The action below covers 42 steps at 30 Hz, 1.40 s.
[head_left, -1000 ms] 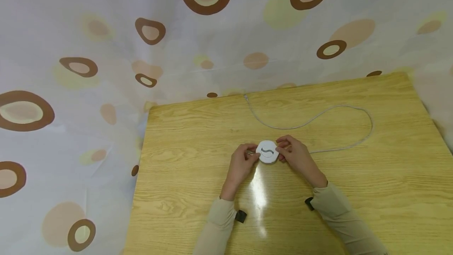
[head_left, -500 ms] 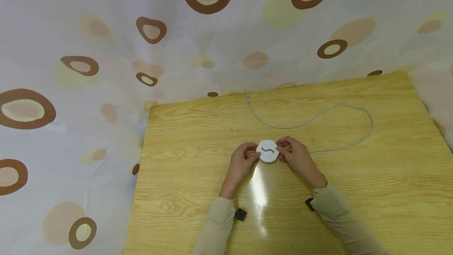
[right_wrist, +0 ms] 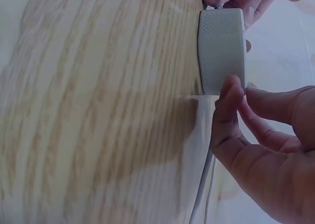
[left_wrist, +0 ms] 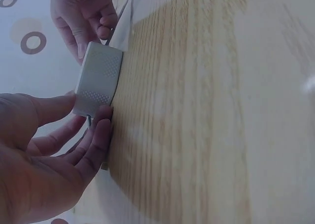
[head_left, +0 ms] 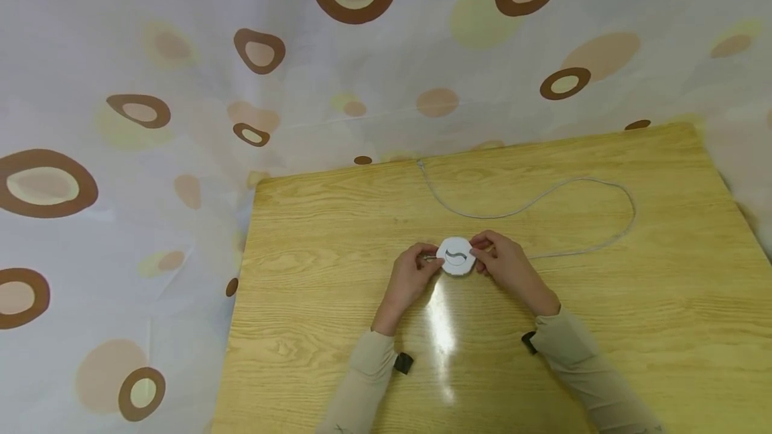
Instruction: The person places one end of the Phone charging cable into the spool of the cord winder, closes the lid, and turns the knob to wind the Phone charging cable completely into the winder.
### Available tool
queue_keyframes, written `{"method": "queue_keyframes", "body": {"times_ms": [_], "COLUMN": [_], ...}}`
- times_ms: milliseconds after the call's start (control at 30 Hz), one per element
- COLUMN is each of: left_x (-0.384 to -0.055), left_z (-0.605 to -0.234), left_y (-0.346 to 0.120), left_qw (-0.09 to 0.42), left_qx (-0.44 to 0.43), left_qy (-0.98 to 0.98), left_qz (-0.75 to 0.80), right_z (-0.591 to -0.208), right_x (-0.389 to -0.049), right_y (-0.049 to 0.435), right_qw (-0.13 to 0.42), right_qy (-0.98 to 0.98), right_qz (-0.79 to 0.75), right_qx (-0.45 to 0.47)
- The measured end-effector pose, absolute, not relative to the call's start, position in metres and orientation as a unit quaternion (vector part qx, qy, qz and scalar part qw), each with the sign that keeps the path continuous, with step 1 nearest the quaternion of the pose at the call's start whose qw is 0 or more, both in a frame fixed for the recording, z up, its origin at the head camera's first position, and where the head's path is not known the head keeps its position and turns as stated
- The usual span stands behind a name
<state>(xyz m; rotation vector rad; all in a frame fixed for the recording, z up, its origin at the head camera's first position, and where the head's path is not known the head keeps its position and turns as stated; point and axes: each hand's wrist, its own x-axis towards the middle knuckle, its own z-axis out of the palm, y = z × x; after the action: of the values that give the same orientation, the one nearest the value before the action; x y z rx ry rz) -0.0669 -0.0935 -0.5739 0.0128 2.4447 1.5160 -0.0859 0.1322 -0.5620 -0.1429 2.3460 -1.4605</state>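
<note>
A white, roundish cable winder [head_left: 456,264] with an S-shaped groove in its top sits on the wooden table. My left hand [head_left: 412,278] pinches its left edge between thumb and fingers. At the opposite edge my right hand [head_left: 506,270] grips it the same way. Seen side-on in the left wrist view, the winder [left_wrist: 98,79] has dimpled patches on its wall, and a short bit of cable [left_wrist: 89,120] comes out by the left fingers. A thin grey cable [head_left: 490,218] leads away behind the right hand; in the right wrist view two strands pass below its fingers.
The pale wooden table [head_left: 313,320] reaches the patterned wall covering [head_left: 386,72] at its back and left. Right of and beyond the hands, the cable curves in a wide loop, its far end at the back edge. Black straps [head_left: 403,363] show at both wrists.
Both hands keep their hold on the winder, which stays almost in place. The left forearm has shifted slightly left; the cable's loop looks the same.
</note>
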Motion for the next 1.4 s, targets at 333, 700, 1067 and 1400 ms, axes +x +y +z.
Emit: {"method": "queue_keyframes", "body": {"times_ms": [333,700,1067,1400], "left_x": [-0.060,-0.060,-0.061,-0.061], "left_z": [-0.569,-0.573,-0.573,-0.576], "left_y": [-0.103,-0.091,-0.086,-0.084], "left_qw": [0.120,0.091,0.057,0.050], "left_qx": [0.020,0.069,0.085,0.078], "left_qy": [0.867,0.941,0.956,0.960], "left_qz": [0.484,0.319,0.275,0.264], "right_z": [-0.568,-0.571,-0.565,-0.565], "right_x": [-0.078,-0.073,-0.069,-0.065], "right_y": [0.126,0.100,0.086,0.084], "right_qw": [0.076,0.089,0.048,0.044], "right_qy": [0.889,0.910,0.938,0.944], "right_qz": [-0.440,-0.360,-0.281,-0.268], "right_qx": [-0.104,-0.185,-0.199,-0.187]}}
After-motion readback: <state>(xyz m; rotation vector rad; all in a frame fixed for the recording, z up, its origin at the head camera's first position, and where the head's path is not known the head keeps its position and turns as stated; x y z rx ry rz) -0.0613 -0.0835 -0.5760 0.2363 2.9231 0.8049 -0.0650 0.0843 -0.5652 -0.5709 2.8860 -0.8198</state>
